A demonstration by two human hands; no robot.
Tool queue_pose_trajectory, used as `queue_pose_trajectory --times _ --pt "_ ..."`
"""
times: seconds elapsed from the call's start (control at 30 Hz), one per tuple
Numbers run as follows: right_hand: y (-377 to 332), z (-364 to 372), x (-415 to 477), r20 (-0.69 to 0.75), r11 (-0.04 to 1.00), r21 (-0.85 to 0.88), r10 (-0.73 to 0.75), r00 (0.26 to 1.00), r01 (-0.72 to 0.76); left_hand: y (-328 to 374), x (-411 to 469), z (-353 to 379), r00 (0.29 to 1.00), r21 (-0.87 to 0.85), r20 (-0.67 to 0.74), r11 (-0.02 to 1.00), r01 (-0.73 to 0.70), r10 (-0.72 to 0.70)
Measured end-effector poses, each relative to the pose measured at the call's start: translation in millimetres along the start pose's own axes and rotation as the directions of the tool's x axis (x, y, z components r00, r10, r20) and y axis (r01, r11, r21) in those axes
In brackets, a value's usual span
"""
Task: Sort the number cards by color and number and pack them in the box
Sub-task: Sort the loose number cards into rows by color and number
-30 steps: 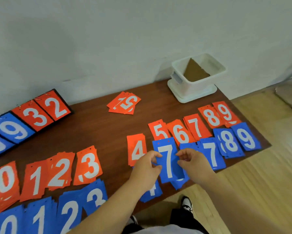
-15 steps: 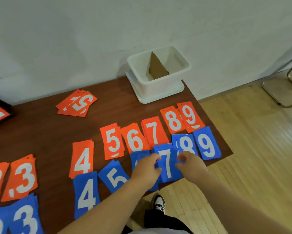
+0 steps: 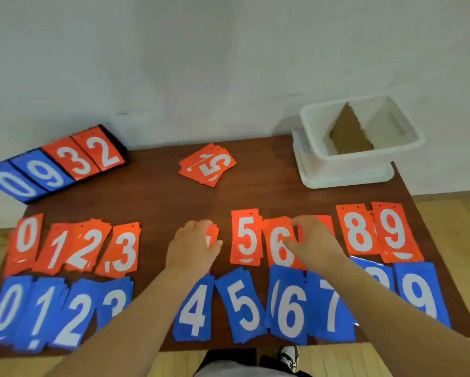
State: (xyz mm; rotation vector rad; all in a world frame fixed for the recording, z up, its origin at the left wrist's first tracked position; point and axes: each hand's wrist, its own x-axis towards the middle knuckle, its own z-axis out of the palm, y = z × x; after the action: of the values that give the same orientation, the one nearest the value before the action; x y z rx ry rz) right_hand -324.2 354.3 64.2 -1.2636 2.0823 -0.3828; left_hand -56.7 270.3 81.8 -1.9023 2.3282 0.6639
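Observation:
Sorted piles lie in two rows on the brown table (image 3: 157, 202). The orange row runs from 0 (image 3: 24, 238) to 9 (image 3: 394, 232), and the blue row below it from 0 (image 3: 5, 308) to 9 (image 3: 418, 292). My left hand (image 3: 193, 246) covers the orange 4 pile (image 3: 213, 232), with fingers and thumb curled round its edge. My right hand (image 3: 312, 238) lies over the orange 7 pile (image 3: 328, 222), fingers curled on it and thumb over the orange 6 (image 3: 278, 251). The white box (image 3: 337, 164) stands at the back right with a brown cardboard piece (image 3: 348, 134) inside.
A loose heap of orange cards (image 3: 208, 165) lies at the back middle. A black scoreboard (image 3: 57, 164) showing 0, 9, 3, 2 leans at the back left. The blue piles hang close to the table's front edge, with wooden floor (image 3: 446, 213) to the right.
Both hands left the blue 7 card, which now lies in the blue row, and moved up to the orange row. The view swung back left to take in the whole table.

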Motion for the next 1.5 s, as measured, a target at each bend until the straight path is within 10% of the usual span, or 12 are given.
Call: queue_pose_trajectory --times 0.33,0.77,1.5 --pt "-108 31 137 0.06 0.989 -0.128 -0.061 0.996 0.068 -81 128 -48 0.99 0.049 0.002 0.989 0.14 -0.14" --pt "-136 85 260 0.114 0.846 -0.517 -0.084 0.99 0.131 -102 277 -17 0.982 0.201 0.175 0.974 -0.101 0.065" --pt "-153 69 265 -0.077 0.944 -0.114 0.301 0.95 -0.309 -88 271 -28 0.991 -0.197 0.031 0.971 0.137 -0.134"
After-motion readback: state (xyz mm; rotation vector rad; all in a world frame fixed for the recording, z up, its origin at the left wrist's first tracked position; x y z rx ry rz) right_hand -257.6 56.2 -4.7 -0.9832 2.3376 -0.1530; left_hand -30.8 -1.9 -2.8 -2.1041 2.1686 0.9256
